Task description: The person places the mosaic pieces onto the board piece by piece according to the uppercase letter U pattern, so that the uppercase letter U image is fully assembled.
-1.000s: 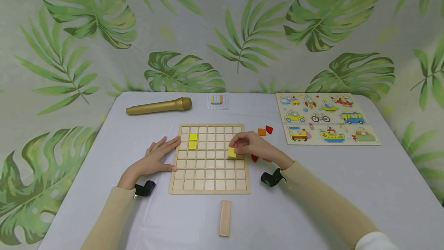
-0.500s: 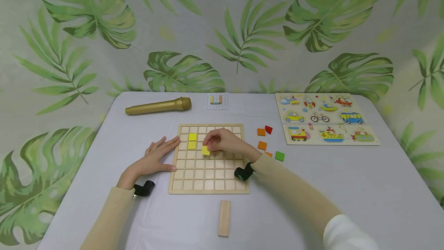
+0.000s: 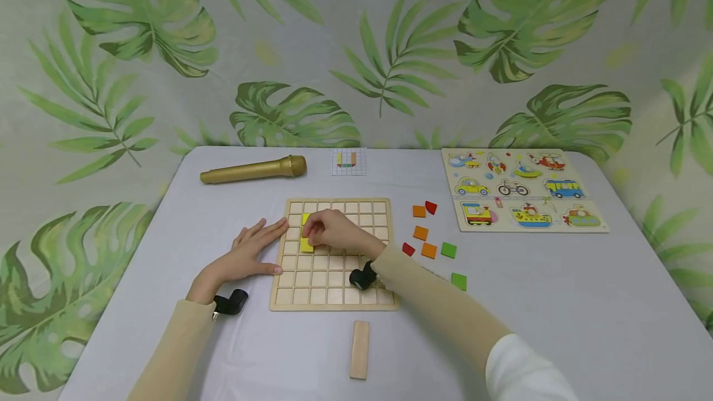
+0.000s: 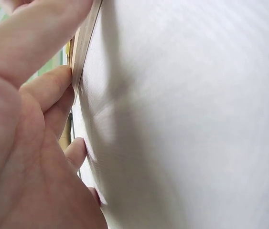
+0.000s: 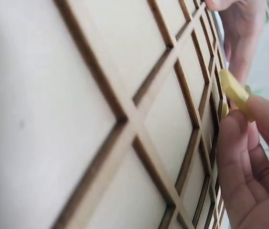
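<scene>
A wooden grid board (image 3: 334, 278) lies flat on the white table. My left hand (image 3: 249, 258) rests at its left side, fingers spread and fairly straight, with thumb and a fingertip touching the frame. In the left wrist view that hand (image 4: 34, 124) lies along the board's edge (image 4: 84, 45). Over the board's upper left, my right hand (image 3: 334, 231) pinches a yellow square tile (image 3: 306, 245) between thumb and finger. The right wrist view has this tile (image 5: 235, 93) tilted above the grid. Another yellow tile (image 3: 306, 218) shows behind the fingers, partly hidden.
Loose orange tiles (image 3: 420, 232), red quarter-round pieces (image 3: 408, 249) and green tiles (image 3: 449, 250) lie right of the board. A pattern card (image 3: 349, 161), gold microphone (image 3: 253, 170) and vehicle puzzle board (image 3: 526, 194) lie farther back. A wooden block (image 3: 359, 349) lies in front.
My right hand has carried the yellow tile leftward across the board, from its right side to just below the yellow tiles at the upper left. The left hand has stayed still.
</scene>
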Motion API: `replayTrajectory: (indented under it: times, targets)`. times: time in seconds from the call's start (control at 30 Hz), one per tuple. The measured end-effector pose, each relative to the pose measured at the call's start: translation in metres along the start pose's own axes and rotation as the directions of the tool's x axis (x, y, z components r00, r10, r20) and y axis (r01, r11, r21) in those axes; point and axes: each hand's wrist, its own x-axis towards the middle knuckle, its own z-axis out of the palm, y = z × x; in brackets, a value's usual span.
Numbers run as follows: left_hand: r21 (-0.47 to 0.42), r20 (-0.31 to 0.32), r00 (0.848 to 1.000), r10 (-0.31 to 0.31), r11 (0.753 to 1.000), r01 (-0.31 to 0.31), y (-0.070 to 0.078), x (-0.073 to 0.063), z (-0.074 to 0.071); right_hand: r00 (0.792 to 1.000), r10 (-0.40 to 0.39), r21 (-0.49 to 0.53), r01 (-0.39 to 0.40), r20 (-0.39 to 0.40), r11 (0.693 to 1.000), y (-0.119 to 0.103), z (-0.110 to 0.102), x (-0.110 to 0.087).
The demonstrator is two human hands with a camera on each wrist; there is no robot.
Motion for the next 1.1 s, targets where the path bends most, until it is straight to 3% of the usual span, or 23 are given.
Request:
replayTrajectory:
  times: [0.33,0.57,0.87,1.1]
  targets:
    - [-0.001,0.0,1.0,-0.01,1.0,0.01,0.0,0.0,0.0,0.997,-0.078,-0.269,0.073,-0.007,0.96,-0.006,0.011,0.002]
    - [-0.007,-0.002,1.0,-0.001,1.0,0.001,0.001,0.0,0.0,0.996,-0.093,-0.352,0.088,0.001,0.932,-0.011,0.013,0.0]
    - [-0.003,0.001,1.0,0.0,1.0,0.0,0.001,0.0,0.0,0.997,-0.081,-0.126,0.078,-0.017,0.989,0.002,-0.001,-0.01]
    - [-0.006,0.0,1.0,-0.003,1.0,0.003,0.001,0.0,0.0,0.995,-0.061,0.113,0.07,-0.082,0.991,0.02,-0.027,-0.024]
